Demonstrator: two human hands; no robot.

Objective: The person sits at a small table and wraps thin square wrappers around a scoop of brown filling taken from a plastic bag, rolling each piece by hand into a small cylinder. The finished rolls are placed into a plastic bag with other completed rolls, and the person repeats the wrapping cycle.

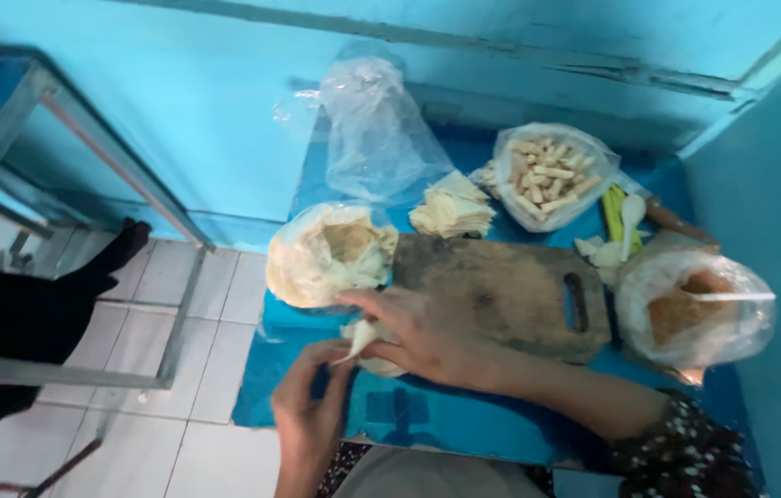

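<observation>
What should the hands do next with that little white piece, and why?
Probably lay the pale wrapper flat on the wooden board. Both the left hand and right hand pinch it just off the board's near edge, and the board's surface beside them is bare.

Blue table [409,415], board [501,290], apparently food bags [552,175]

The scene was dim and evenly lit, with a strong blue cast from the painted walls and table [427,415]. Light seemed diffuse, leaving only faint, soft shadows under the wooden cutting board [501,290]. Pale glare showed on the empty plastic bag [376,129] at twelve o'clock and on the bag at three o'clock. The whole view was soft, with motion blur on both hands at six o'clock; the floor tiles at eight o'clock looked washed and smeared.
</observation>
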